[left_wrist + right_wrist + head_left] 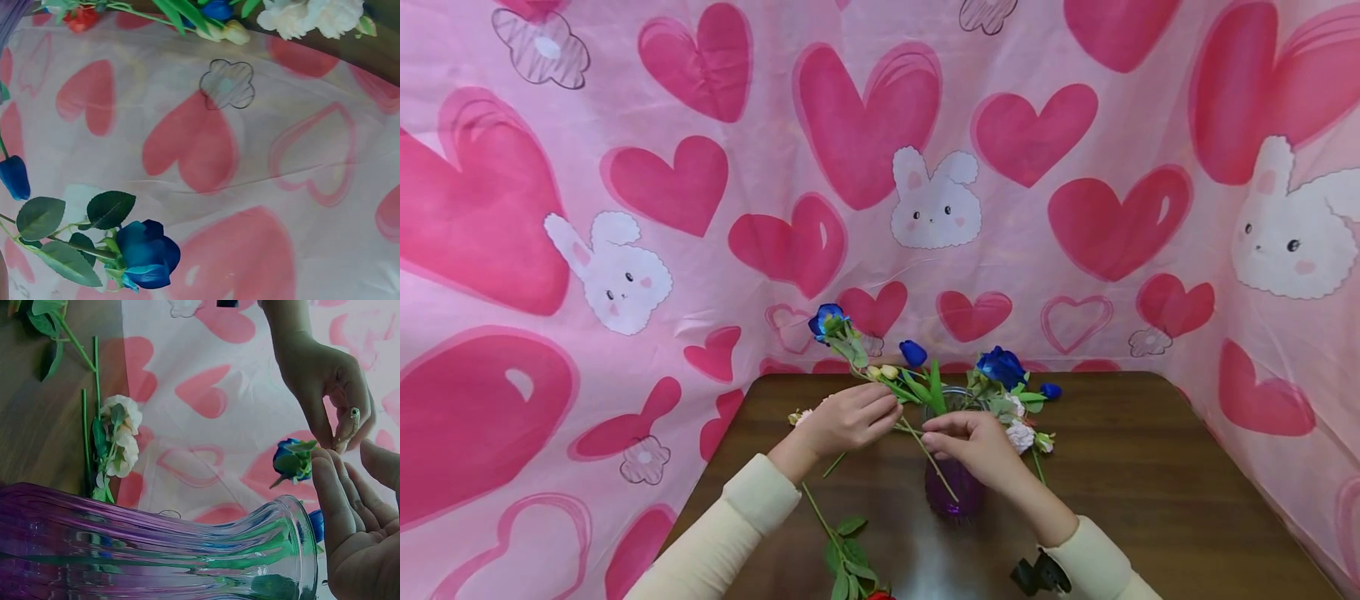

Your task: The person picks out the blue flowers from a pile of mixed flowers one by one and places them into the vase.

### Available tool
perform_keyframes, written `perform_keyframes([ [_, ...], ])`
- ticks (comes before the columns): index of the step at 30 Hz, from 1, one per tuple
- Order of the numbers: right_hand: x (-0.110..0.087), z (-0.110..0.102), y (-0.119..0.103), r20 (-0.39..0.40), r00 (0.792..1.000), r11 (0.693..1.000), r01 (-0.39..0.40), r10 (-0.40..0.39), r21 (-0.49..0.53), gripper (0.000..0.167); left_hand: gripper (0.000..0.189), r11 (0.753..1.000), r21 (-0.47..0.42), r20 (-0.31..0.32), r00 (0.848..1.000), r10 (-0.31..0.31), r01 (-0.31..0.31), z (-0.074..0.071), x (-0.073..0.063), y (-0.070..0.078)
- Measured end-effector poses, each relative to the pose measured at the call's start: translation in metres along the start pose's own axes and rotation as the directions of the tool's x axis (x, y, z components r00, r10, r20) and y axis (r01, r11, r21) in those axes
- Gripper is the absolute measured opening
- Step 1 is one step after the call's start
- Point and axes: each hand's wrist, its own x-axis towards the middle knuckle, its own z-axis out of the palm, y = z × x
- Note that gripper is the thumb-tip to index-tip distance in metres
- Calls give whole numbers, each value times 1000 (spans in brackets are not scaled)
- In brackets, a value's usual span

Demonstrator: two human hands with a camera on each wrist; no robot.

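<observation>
My left hand (853, 417) pinches the thin stem (936, 467) of a blue rose (829, 321), whose bloom points up and away to the left. The cut end of that stem slants down across the front of a glass vase (955, 496), purple at the base and clear at the rim. In the left wrist view, the rose (147, 253) shows its dark green leaves. My right hand (973, 446) is in front of the vase's upper part, fingers extended towards the stem and thumb apart. A larger blue rose (1000, 367) and a blue tulip (913, 352) show around the vase's rim.
White flowers (1021, 435) are right of the vase, with more white flowers (122, 434) on the table in the right wrist view. A leafy stem (850, 550) with a red bloom lies at the front. Behind the table hangs a pink heart-patterned cloth (865, 108).
</observation>
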Motion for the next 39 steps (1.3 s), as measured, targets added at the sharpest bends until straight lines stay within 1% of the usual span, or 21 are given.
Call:
perform_keyframes([
  [3,0,-1,0,33,999,1000,-29,29,4,29,30,999,-8,-47,998,32,-33,-2,13,-2],
  [5,-1,-2,0,53,998,999,-39,39,6,29,29,998,-6,-55,997,55,-55,-5,22,-3],
  [8,-1,-2,1,75,996,998,-55,55,1,27,29,997,-1,-65,995,71,-71,-5,27,-3],
  [11,-1,-3,2,92,993,997,-73,71,19,26,31,997,1,-72,994,79,-79,3,24,-1],
  [15,-1,-4,1,114,988,992,-112,105,51,24,30,996,6,-51,995,90,-90,12,15,3],
  [18,-2,-5,0,127,984,990,-131,123,59,23,27,995,0,-22,995,95,-95,14,12,4],
  [21,-2,-5,0,134,982,989,-138,130,55,20,26,995,-2,-13,995,98,-98,15,12,6],
  [26,-3,-5,1,135,984,992,-121,118,16,18,29,996,-2,-33,996,85,-85,18,11,8],
  [31,-3,-4,3,116,988,994,-102,106,-41,16,31,998,-2,-57,996,62,-62,21,10,9],
  [35,-3,-3,3,94,991,993,-87,94,-79,15,31,999,5,-66,997,41,-41,18,10,9],
  [39,-3,-4,2,65,996,993,-55,62,-104,13,26,1000,20,-69,998,11,-10,14,8,8],
])
